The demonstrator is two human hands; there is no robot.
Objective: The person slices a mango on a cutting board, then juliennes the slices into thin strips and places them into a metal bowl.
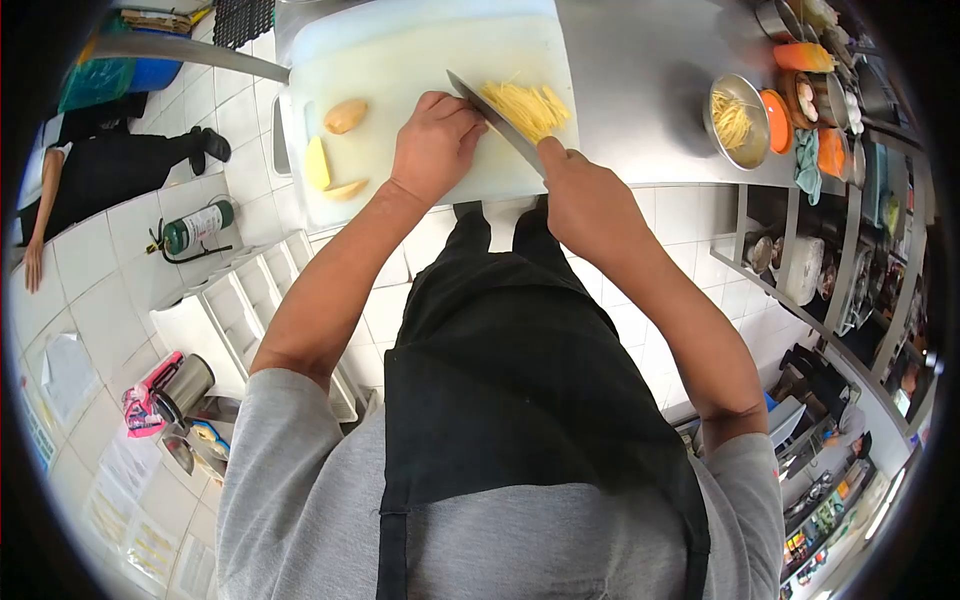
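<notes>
My right hand (592, 200) grips the handle of a kitchen knife (512, 133), its blade slanting up and left over a white cutting board (400, 60). Close against the blade's left side is my left hand (437, 145), fingers curled; whatever lies under them is hidden. Thin yellow potato sticks (530, 108) are heaped on the board just right of the blade. Toward the board's left side lie a brownish potato (346, 116), a pale cut potato piece (318, 163) and a smaller potato slice (346, 190).
On the steel counter (650, 80) to the right stands a metal bowl (757, 140) holding more yellow sticks. Past it are an orange lid (777, 122), a teal cloth (808, 165) and several containers. Another person's hand (34, 265) and a fire extinguisher (198, 228) are at left.
</notes>
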